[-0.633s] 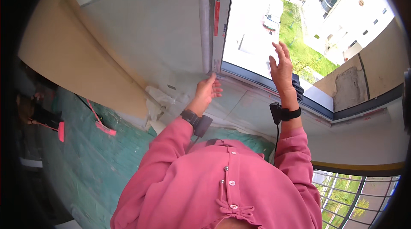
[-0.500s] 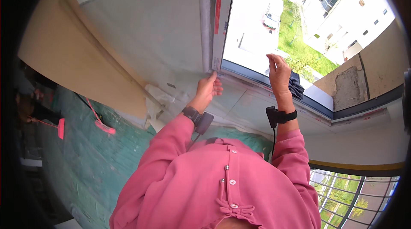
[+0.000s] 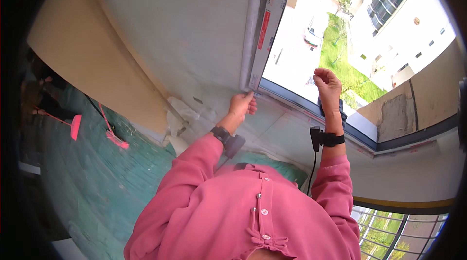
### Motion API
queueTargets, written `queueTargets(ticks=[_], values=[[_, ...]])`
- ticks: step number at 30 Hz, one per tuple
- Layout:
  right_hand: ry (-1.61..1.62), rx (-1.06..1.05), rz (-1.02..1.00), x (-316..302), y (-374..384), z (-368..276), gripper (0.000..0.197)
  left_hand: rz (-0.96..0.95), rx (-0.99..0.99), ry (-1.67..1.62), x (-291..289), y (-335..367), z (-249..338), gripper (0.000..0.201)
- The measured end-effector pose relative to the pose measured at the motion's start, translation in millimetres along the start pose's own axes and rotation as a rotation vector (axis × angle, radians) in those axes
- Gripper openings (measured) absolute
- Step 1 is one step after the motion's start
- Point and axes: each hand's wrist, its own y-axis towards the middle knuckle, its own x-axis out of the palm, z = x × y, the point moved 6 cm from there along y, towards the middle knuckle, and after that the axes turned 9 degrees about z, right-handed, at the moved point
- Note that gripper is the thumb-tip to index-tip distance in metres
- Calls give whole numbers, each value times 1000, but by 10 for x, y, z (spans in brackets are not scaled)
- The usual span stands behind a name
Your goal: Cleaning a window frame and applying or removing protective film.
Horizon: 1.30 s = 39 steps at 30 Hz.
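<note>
My left hand (image 3: 241, 106) is at the lower corner of the white window frame (image 3: 266, 41), which has printed protective film on it. Its fingers are curled, with the thumb against the forefinger close to the film's edge; whatever they pinch is too small to make out. Raised over the sill (image 3: 296, 102), my right hand (image 3: 329, 89) has thumb and fingertips pressed together, and I cannot see what is between them. Behind the right wrist a dark cloth (image 3: 343, 112) lies on the sill, partly hidden.
A tan board (image 3: 92, 51) leans at the left beside crumpled clear plastic (image 3: 181, 114). Green sheeting (image 3: 131, 172) covers the floor, with pink-headed brooms (image 3: 116, 139) on it. Part of a person (image 3: 41, 97) shows at the far left. Outside the window are grass (image 3: 335, 51) and buildings.
The view has shifted a little, so the window sits lower and farther right. My left thumb has closed in toward its fingers at the corner. My right hand stays raised and pinched.
</note>
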Motion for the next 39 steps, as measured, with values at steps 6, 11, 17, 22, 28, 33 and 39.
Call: queueTargets(ticks=[6, 11, 17, 22, 28, 33, 39], values=[[-93, -91, -179, 253, 205, -265, 24, -15, 19, -36, -46, 70, -37, 31], [-109, 49, -227, 291, 517, -172, 17, -20, -6, -4, -32, 95, -86, 32], [-574, -504, 12, -18, 865, -251, 42, -57, 9, 50, 5, 4, -114, 33], [-616, -434, 82, -40, 811, -411, 60, -60, 0, 3, -30, 1, -135, 32], [-371, -351, 68, -95, 782, 13, 42, -35, 13, 15, -94, 55, -47, 30], [-109, -124, 125, -219, 626, 84, 20, -55, -21, 66, -25, 90, 37, 31], [-26, -59, 35, 98, -143, 62, 11, -54, -29, 108, -84, 57, 1, 31]])
